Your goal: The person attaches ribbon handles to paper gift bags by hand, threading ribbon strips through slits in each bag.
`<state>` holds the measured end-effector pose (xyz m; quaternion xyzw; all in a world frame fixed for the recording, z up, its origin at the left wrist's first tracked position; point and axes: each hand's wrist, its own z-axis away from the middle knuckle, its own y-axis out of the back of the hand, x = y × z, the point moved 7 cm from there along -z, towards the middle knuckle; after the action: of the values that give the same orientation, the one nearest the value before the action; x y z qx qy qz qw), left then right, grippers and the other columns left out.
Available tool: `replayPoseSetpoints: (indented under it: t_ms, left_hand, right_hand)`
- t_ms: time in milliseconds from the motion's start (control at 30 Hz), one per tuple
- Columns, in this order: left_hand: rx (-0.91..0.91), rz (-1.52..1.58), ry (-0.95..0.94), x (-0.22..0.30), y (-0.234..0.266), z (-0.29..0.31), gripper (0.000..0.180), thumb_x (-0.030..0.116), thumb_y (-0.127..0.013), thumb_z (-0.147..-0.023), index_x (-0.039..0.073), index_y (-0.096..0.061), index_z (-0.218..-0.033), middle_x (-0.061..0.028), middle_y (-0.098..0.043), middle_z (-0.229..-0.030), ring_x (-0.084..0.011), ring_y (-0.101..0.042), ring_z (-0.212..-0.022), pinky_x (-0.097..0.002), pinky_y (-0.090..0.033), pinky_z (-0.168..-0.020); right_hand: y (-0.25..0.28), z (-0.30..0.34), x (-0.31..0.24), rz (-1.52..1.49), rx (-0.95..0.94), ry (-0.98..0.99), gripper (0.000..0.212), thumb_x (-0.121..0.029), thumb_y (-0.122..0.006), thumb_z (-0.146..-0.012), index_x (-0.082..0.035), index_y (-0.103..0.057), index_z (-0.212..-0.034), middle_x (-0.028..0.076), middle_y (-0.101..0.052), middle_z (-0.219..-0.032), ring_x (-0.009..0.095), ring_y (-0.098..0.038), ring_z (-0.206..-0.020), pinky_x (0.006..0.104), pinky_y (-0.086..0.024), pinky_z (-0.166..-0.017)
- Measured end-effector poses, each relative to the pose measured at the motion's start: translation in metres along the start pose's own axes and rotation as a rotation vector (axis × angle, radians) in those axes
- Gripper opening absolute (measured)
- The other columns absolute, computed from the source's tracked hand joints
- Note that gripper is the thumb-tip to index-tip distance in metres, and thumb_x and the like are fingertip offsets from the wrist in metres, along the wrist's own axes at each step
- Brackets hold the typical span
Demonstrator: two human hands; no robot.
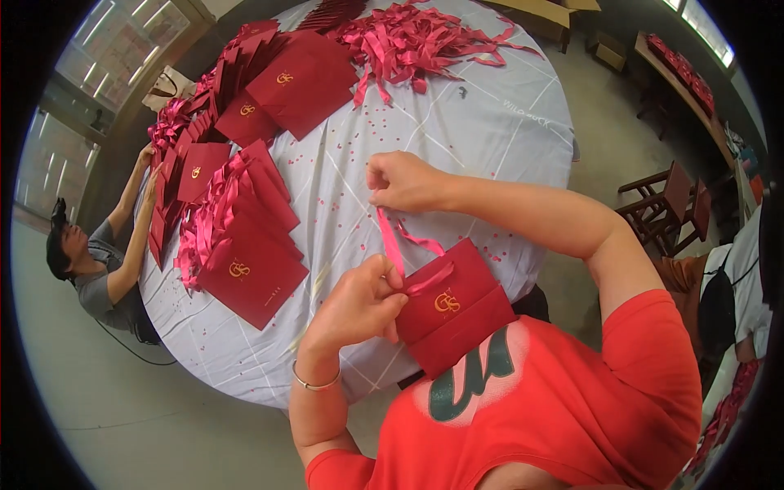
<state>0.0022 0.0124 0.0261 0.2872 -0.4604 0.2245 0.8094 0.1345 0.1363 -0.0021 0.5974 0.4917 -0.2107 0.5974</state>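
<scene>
A dark red paper gift bag (453, 314) with a gold emblem lies at the table's near edge, against my red shirt. A pink ribbon (389, 237) runs up from the bag's top edge. My right hand (408, 182) pinches the ribbon's upper end above the bag. At the bag's upper left corner, my left hand (359, 302) has its fingers closed on the lower part of the same ribbon. A second stretch of ribbon loops from the bag toward the right hand.
Stacked red bags with ribbons (245, 253) lie to the left, more red bags (298, 86) behind them. Loose pink ribbons (416, 41) heap at the far side of the round table (523, 163). Another person (102, 253) handles bags at the left. Wooden stools (670, 204) stand right.
</scene>
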Motion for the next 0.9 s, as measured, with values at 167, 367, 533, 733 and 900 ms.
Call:
replayPoseSetpoints:
  t_ms: [167, 367, 533, 733, 900]
  left_hand:
    - [0.035, -0.059, 0.017, -0.013, 0.003, -0.006, 0.011, -0.003, -0.057, -0.087, -0.001, -0.046, -0.09, -0.0077, -0.059, -0.059, -0.0143, -0.059, -0.048, -0.0307, -0.042, -0.045]
    - [0.038, -0.086, -0.027, -0.015, 0.003, -0.006, 0.012, -0.001, -0.058, -0.087, -0.001, -0.048, -0.093, -0.0093, -0.057, -0.059, -0.0163, -0.057, -0.047, -0.0327, -0.041, -0.045]
    - [0.082, -0.101, -0.026, -0.012, 0.001, -0.008, 0.013, 0.0, -0.058, -0.087, -0.002, -0.048, -0.095, -0.0107, -0.058, -0.059, -0.0182, -0.057, -0.047, -0.0343, -0.042, -0.046]
    - [0.056, -0.16, -0.101, -0.019, 0.005, -0.012, 0.013, -0.001, -0.057, -0.086, -0.002, -0.05, -0.097, -0.0113, -0.061, -0.064, -0.017, -0.058, -0.048, -0.0327, -0.043, -0.046]
    - [0.026, -0.045, -0.005, -0.021, 0.007, -0.011, 0.01, -0.003, -0.056, -0.088, -0.001, -0.052, -0.097, -0.0077, -0.062, -0.068, -0.0118, -0.057, -0.049, -0.0286, -0.041, -0.044]
  right_hand:
    - [0.025, 0.023, -0.023, 0.208, 0.068, 0.152, 0.021, -0.018, -0.068, -0.085, 0.001, -0.063, -0.093, 0.014, -0.067, -0.081, 0.018, -0.066, -0.072, 0.0353, -0.052, -0.067]
    - [0.031, 0.052, -0.022, 0.191, -0.138, -0.099, 0.023, -0.024, -0.072, -0.082, -0.001, -0.071, -0.079, 0.016, -0.068, -0.071, 0.029, -0.066, -0.066, 0.0377, -0.052, -0.064]
    - [0.006, 0.049, -0.027, 0.447, -0.227, -0.11, 0.031, -0.032, -0.073, -0.08, -0.001, -0.07, -0.079, 0.018, -0.068, -0.073, 0.034, -0.066, -0.069, 0.0408, -0.052, -0.066]
    - [0.008, 0.044, -0.025, 0.436, -0.177, -0.089, 0.028, -0.029, -0.074, -0.079, -0.002, -0.069, -0.082, 0.016, -0.068, -0.078, 0.033, -0.066, -0.075, 0.0403, -0.052, -0.068]
    - [0.01, 0.083, -0.057, 0.164, -0.218, 0.163, 0.021, -0.016, -0.078, -0.075, -0.005, -0.068, -0.089, 0.01, -0.064, -0.085, 0.027, -0.064, -0.077, 0.0358, -0.052, -0.068]
